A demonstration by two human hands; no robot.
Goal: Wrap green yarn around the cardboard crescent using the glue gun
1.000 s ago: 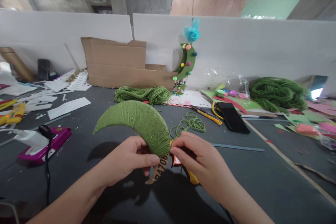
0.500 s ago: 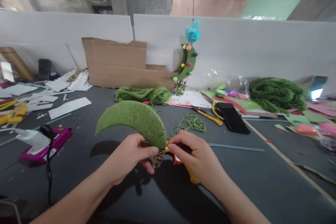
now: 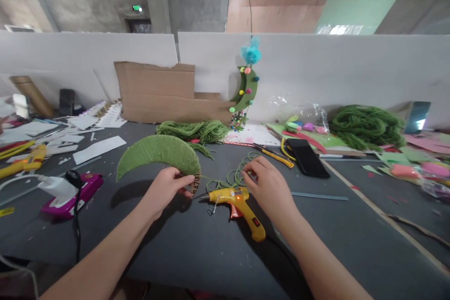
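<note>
My left hand [image 3: 170, 187] grips the lower right end of a crescent shape [image 3: 158, 152] wound with green yarn. Bare brown cardboard with printed digits shows at that end, by my thumb. My right hand [image 3: 269, 185] is curled over loose green yarn [image 3: 230, 178], its thumb and forefinger closed on a strand; the exact contact is partly hidden. A strand runs between the crescent's end and this loose yarn. Between my hands lies a yellow hot glue gun [image 3: 242, 204], its nozzle pointing left toward the crescent, a small orange light glowing on it.
Green yarn skeins [image 3: 193, 130] lie at the back, beside a cardboard sheet [image 3: 154, 96] and a decorated crescent [image 3: 248, 89]. A phone [image 3: 307, 157] and a yellow cutter [image 3: 274, 155] are at right. A purple power strip [image 3: 89, 190], another glue gun [image 3: 26, 164] and paper scraps occupy the left.
My right hand has left the crescent's end and moved right, to the loose yarn. My left hand has shifted left with the crescent, and the glue gun now shows fully.
</note>
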